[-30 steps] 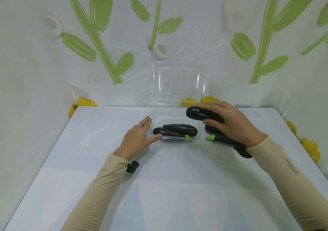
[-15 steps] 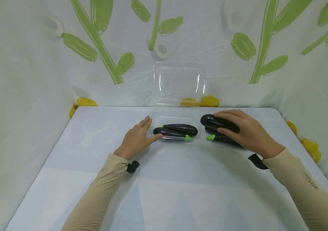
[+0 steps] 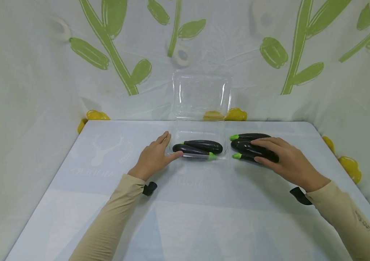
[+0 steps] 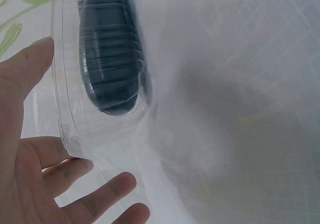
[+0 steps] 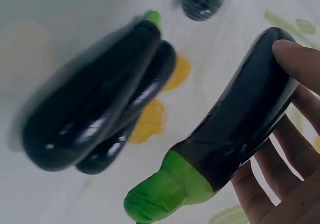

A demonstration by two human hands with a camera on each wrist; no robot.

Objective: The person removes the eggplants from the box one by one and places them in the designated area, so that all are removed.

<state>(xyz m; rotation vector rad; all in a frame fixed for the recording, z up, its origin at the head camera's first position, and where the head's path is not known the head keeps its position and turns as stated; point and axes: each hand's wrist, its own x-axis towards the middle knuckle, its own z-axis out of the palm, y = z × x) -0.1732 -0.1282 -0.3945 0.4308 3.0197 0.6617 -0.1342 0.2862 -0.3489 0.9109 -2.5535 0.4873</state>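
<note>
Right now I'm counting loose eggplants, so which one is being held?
The eggplant in the right hand, green end low in the right wrist view. Two sit in the clear box; the rest lie on the table.

Sleeved forearms (image 3: 111, 217) extended forward; left fingers (image 4: 102, 199) spread, right fingers (image 5: 297, 146) bent, gripping.

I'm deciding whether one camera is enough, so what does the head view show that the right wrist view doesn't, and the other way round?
Only the head view shows the left hand at the clear container, the container's lid standing open, and both beige sleeves.

Only the right wrist view shows the green cap of the held eggplant; from the head, that cap is out of sight.

Both show the right hand holding that eggplant, with other eggplants lying nearby.
</note>
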